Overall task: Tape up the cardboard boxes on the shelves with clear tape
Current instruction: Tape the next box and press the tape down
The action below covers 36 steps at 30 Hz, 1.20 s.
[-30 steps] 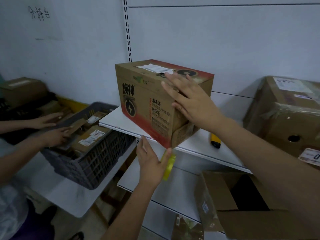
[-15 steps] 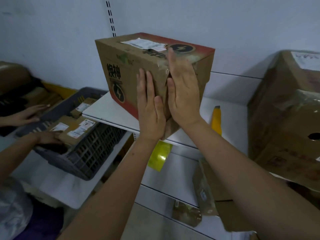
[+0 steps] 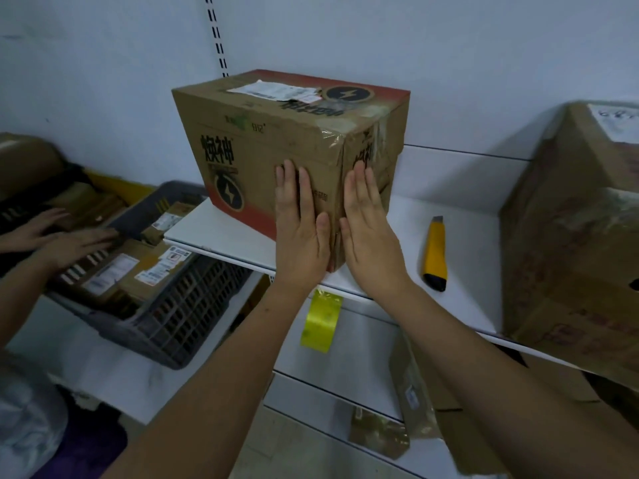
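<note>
A brown cardboard box (image 3: 262, 150) with red bands and a lightning sign sits on the white shelf (image 3: 460, 202), near the shelf's front edge at its left end. One corner of the box points at the person. The left hand (image 3: 301, 229) lies flat on the box's left face, fingers straight and close together, pointing up. The right hand (image 3: 370, 229) lies flat on the face round the corner, fingers straight too. The two hands sit on either side of that corner, near each other but not touching. Shiny clear tape (image 3: 345, 114) crinkles over the box's top corner. A yellow strip of tape (image 3: 320, 321) hangs down from the shelf's front edge, just under the hands. A yellow knife (image 3: 435, 252) lies on the shelf to the right of the box. A big brown box (image 3: 570, 243) stands at the shelf's right end. At the left, another person's hands (image 3: 65, 236) reach over a grey crate (image 3: 179, 316) full of parcels.
</note>
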Each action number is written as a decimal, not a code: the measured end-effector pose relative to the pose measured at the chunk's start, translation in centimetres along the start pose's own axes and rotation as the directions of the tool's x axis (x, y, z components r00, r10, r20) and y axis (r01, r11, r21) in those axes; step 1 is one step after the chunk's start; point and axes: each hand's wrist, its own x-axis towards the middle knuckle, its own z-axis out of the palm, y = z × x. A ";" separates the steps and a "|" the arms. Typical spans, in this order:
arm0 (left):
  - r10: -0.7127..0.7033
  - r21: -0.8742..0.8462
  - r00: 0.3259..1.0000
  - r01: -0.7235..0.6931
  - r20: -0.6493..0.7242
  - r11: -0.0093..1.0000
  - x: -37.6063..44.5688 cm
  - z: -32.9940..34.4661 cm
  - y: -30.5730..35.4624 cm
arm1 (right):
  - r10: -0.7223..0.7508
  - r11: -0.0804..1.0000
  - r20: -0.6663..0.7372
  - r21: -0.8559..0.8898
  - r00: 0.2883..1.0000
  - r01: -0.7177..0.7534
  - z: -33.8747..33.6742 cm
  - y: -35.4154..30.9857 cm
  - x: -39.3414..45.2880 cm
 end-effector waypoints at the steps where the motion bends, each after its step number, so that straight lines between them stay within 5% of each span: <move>1: 0.003 0.018 1.000 -0.003 0.017 1.000 -0.3 -0.3 -0.3 | 0.012 0.998 0.024 0.063 1.000 -0.013 -0.6 -0.4 -0.1; 4: -0.176 0.020 0.982 0.175 0.060 0.984 -1.4 -1.1 -0.6 | 0.187 0.938 0.075 0.283 0.979 -0.201 -1.8 -0.8 -0.1; 8: -0.432 -0.036 0.883 0.445 0.183 0.895 -1.8 -1.3 0.0 | 0.380 0.909 -0.034 0.199 0.924 -0.367 -1.2 -1.4 1.2; 11: -0.477 -0.045 0.847 0.500 0.234 0.865 -1.9 -1.7 0.4 | 0.604 0.797 -0.241 0.193 0.760 -0.572 -1.8 0.8 3.6; 14: -0.484 -0.049 0.838 0.511 0.252 0.858 -2.2 -2.0 0.8 | 0.787 0.557 0.059 0.360 0.614 -0.748 -2.6 4.4 6.3; 16: -0.482 -0.057 0.835 0.513 0.267 0.857 -2.1 -2.0 1.1 | 0.773 0.381 0.346 0.417 0.531 -0.826 -2.7 5.6 7.2; 18: -0.479 -0.067 0.840 0.510 0.256 0.858 -2.1 -2.0 1.3 | 0.723 0.301 0.484 0.421 0.492 -0.856 -2.4 5.5 7.2; 27: -0.435 -0.187 0.896 0.444 0.090 0.876 -3.2 -4.9 3.3 | 0.623 0.416 0.395 0.563 0.675 -0.714 -3.7 1.8 4.4; 30: -0.444 -0.210 0.896 0.440 0.028 0.873 -1.7 -7.1 4.6 | 0.620 0.444 0.384 0.548 0.685 -0.709 -4.3 0.5 4.1; 36: -0.263 -0.273 0.963 0.239 -0.054 0.932 2.0 -10.8 7.9 | 0.584 0.589 0.246 0.528 0.774 -0.612 -6.8 -1.8 5.9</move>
